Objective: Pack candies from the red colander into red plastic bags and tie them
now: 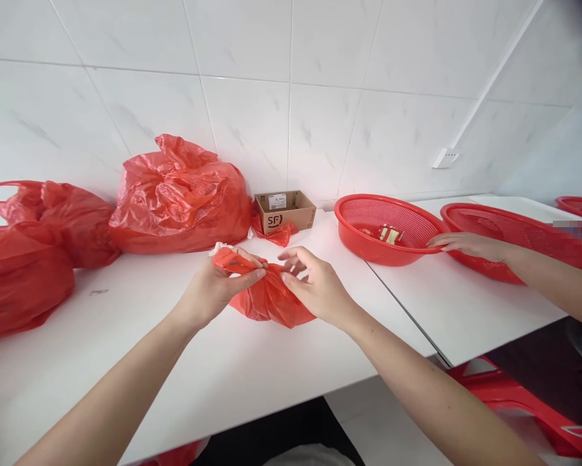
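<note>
A small red plastic bag [274, 301] rests on the white table, its top gathered into a twist. My left hand [227, 281] pinches the gathered neck between thumb and fingers, with a loose flap of the bag over the knuckles. On the other side of the neck is my right hand [314, 281], its fingers curved and apart, the thumb close to the bag. I see nothing held in it. The bag's contents are hidden. Just behind stands an open cardboard box [303, 217] with red plastic in front of it.
Large filled red bags [184, 207] line the left and back. A red basket [368, 252] with pale pieces inside stands to the right. Another person's hand [465, 244] touches its rim, beside a second red basket [504, 223]. A red stool [514, 395] is below.
</note>
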